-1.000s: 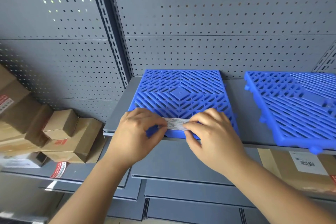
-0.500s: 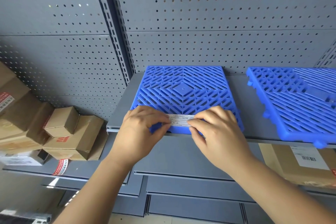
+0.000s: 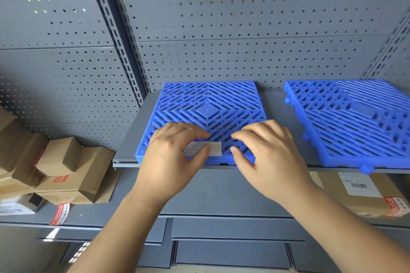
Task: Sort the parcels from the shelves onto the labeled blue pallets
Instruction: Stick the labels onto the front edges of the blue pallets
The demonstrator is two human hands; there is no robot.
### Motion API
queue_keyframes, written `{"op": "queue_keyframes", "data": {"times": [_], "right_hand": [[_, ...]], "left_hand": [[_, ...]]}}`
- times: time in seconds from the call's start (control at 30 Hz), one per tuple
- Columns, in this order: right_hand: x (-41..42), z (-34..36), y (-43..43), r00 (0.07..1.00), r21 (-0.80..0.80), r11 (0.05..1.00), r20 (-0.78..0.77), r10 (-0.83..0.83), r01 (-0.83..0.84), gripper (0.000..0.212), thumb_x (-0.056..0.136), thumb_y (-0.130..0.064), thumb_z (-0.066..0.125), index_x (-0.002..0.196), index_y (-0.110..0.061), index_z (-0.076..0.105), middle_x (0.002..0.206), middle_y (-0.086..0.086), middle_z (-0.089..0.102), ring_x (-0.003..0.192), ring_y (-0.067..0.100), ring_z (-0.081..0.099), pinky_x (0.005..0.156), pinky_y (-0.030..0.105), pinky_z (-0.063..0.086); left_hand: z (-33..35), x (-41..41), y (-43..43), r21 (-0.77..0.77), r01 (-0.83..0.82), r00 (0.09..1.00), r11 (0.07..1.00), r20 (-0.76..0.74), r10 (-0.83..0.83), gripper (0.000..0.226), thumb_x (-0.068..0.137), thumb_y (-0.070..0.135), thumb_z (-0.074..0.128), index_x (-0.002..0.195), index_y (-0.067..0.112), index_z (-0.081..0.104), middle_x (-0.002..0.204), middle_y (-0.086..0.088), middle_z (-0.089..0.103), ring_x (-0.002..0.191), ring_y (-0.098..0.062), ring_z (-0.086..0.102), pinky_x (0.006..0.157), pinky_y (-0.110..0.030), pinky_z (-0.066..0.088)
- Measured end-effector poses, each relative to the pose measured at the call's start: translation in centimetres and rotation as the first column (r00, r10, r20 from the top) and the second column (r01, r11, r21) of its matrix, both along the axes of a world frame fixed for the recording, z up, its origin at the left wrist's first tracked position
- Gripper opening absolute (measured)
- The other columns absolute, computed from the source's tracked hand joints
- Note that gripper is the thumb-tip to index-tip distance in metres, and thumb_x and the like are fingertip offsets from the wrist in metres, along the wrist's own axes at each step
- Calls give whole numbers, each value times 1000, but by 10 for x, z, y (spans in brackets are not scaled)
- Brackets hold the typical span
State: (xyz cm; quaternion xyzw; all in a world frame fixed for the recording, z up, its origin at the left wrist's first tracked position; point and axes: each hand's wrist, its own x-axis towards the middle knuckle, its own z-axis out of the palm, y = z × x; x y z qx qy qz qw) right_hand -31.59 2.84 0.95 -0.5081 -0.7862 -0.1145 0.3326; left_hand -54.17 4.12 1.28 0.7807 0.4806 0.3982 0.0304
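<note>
Shelf carrying two blue pallets, both lying bare; no parcel sitting on either.
Second pallet waiting at right.
Brown parcels sitting unsorted on lower-left shelf; another below right.
Nearer pallet getting label.
Left hand pinching white label against pallet's front edge.
Right hand hovering beside label, fingers spread, gripping nothing.
Judging sorting barely starting.

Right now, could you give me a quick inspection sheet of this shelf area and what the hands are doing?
Surface: grey metal shelf with two blue pallets on it.
Job's things: left blue pallet carries a white label at its front edge; right blue pallet shows no label; neither holds a parcel.
Clutter: pile of cardboard parcels on the lower left shelf; one labelled parcel under the right pallet.
Grippers: left hand thumb and fingers on the label; right hand open beside it, apparently off the label.
Cables: nothing seen.
Surroundings: grey perforated back panels.
</note>
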Motion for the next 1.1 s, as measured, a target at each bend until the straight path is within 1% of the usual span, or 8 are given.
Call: {"op": "queue_keyframes", "data": {"times": [0.13, 0.23, 0.33, 0.43, 0.57, 0.73, 0.97, 1.1], "right_hand": [[26, 5, -2, 999, 19, 999, -28, -31, 32, 19, 89, -28, 69, 100, -14, 75, 96, 0, 71, 89, 30, 62, 77, 44, 52], [50, 10, -6, 998, 22, 998, -37, -56, 57, 18, 89, -28, 68, 99, -14, 74, 96, 0, 71, 88, 29, 62, 77, 44, 51], [76, 16, -12, 994, 27, 995, -43, -96, 97, 20, 90, -30, 65, 99, -14, 74, 95, -1, 71, 87, 28, 61, 79, 42, 49], [113, 23, -21, 988, 35, 989, -50, -144, 146, 23, 91, -32, 64, 102, -14, 75, 97, -1, 72, 88, 28, 62, 82, 42, 51], [169, 30, -33, 979, 40, 979, -67, -195, 198, 25, 92, -33, 61, 102, -13, 74, 94, 0, 71, 88, 30, 63, 82, 43, 52], [251, 34, -49, 972, 30, 974, -81, -223, 226, 26, 92, -32, 63, 105, -13, 74, 99, 0, 71, 94, 28, 63, 85, 43, 52], [374, 27, -67, 957, 5, 964, -123, -263, 265, 27, 91, -31, 64, 108, -12, 73, 103, 1, 71, 96, 25, 61, 86, 36, 48], [430, 23, -77, 944, -64, 958, -161, -287, 280, 27, 93, -28, 62, 111, -12, 72, 106, 1, 71, 100, 26, 62, 87, 37, 49]], "left_hand": [[9, 31, 3, 40, 19, 1000, 999, 4, -19, 23, 91, 34, 65, 106, 21, 77, 108, 9, 72, 103, -19, 66, 90, -46, 52], [13, 55, 5, 46, 23, 1000, 999, -12, -22, 21, 91, 30, 66, 107, 20, 76, 109, 8, 72, 102, -22, 66, 87, -47, 52], [17, 81, 7, 45, 34, 999, 998, -36, -33, 24, 92, 33, 61, 107, 21, 76, 109, 6, 72, 100, -25, 65, 86, -48, 52], [21, 116, 5, 56, 65, 996, 996, -62, -62, 27, 92, 36, 58, 105, 22, 76, 107, 6, 73, 97, -25, 65, 83, -48, 53], [27, 172, 2, 67, 84, 993, 994, -90, -78, 27, 92, 37, 60, 106, 21, 76, 107, 5, 72, 97, -26, 65, 84, -48, 53], [31, 256, -8, 71, 100, 991, 992, -97, -93, 23, 92, 35, 67, 109, 22, 75, 110, 5, 71, 99, -25, 65, 87, -48, 52], [30, 377, -30, 44, 89, 989, 995, -124, -83, 30, 93, 40, 62, 114, 22, 74, 114, 5, 70, 101, -26, 65, 88, -46, 52], [23, 434, -40, 25, 103, 984, 994, -148, -98, 33, 93, 42, 58, 115, 23, 73, 114, 4, 70, 103, -26, 65, 89, -45, 51]]}}
